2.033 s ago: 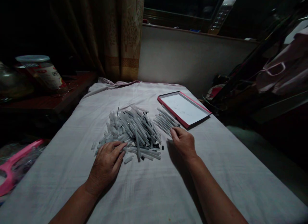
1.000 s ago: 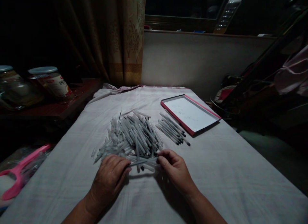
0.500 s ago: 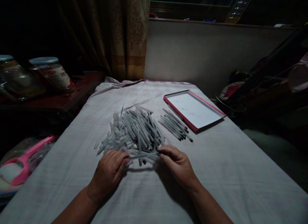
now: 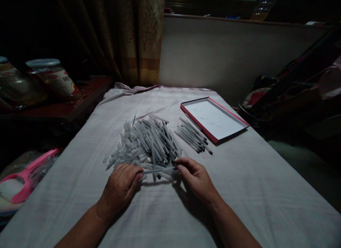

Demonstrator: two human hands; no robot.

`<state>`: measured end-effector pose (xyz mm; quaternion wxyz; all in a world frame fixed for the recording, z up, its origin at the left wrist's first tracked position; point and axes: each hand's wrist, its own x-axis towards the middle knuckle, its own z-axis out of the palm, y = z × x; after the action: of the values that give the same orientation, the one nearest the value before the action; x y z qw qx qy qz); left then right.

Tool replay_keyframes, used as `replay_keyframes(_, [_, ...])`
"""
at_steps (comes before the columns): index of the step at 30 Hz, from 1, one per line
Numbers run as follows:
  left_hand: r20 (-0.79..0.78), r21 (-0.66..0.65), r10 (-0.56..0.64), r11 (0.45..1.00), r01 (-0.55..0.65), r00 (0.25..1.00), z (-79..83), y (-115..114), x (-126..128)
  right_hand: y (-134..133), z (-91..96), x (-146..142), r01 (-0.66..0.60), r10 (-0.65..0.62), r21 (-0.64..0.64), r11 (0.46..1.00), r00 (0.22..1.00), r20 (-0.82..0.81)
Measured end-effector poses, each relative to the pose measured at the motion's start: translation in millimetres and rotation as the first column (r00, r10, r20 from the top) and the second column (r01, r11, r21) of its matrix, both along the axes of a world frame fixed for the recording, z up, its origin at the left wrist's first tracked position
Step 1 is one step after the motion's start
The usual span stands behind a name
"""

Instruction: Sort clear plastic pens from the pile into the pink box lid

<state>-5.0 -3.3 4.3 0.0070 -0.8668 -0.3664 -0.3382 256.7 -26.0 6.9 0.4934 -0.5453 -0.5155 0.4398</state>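
My left hand point(image 4: 121, 184) and my right hand point(image 4: 195, 177) hold one slim pen point(image 4: 160, 170) level between them, each pinching an end. It hangs just in front of a big loose heap of clear and grey pen parts point(image 4: 151, 141). The pale, frosted pieces that look like caps lie on the heap's left side; longer barrels lie toward the right. To the right of the heap, several dark-tipped pens point(image 4: 191, 136) are laid side by side. Beside them rests a shallow red-edged box lid point(image 4: 213, 122) with a white inside.
A pale cloth point(image 4: 149, 219) covers the table. On the left, jars point(image 4: 55, 77) stand on a dark red cabinet point(image 4: 87, 95), with a pink-handled item point(image 4: 29, 173) below. A curtain point(image 4: 144, 42) hangs behind. Dark clutter point(image 4: 261, 95) lies off the right edge.
The view has shifted slightly. Both hands keep the same pinch on the pen, its right end a little more inside my right fingers. The heap and the row of pens look unchanged.
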Motion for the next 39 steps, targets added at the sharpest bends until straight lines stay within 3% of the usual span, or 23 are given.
replay_keyframes(9, [-0.013, 0.023, 0.004, 1.000, -0.004, 1.000, -4.4, -1, 2, 2, -5.3, -4, -0.005, -0.001, -0.075, 0.997, 0.996, -0.085])
replay_keyframes(19, [-0.027, 0.081, 0.019, 0.997, -0.017, 0.999, -8.2, 0, 4, 3, -4.8, -1, 0.010, -0.015, -0.073, 0.997, 0.997, -0.070])
replay_keyframes(26, [-0.048, 0.064, 0.026, 0.998, -0.022, 0.999, -8.3, -2, 4, 2, -3.6, 7, -0.062, 0.066, -0.061, 0.996, 0.995, 0.077])
replay_keyframes(34, [-0.066, 0.079, 0.029, 0.997, -0.024, 0.997, -9.4, -2, 5, 2, -9.2, 9, -0.028, 0.027, -0.047, 0.998, 0.999, -0.016])
replay_keyframes(39, [-0.061, 0.083, 0.022, 0.996, -0.017, 0.998, -6.7, -3, 7, 3, -5.7, 6, -0.092, 0.099, -0.073, 0.993, 0.989, 0.107])
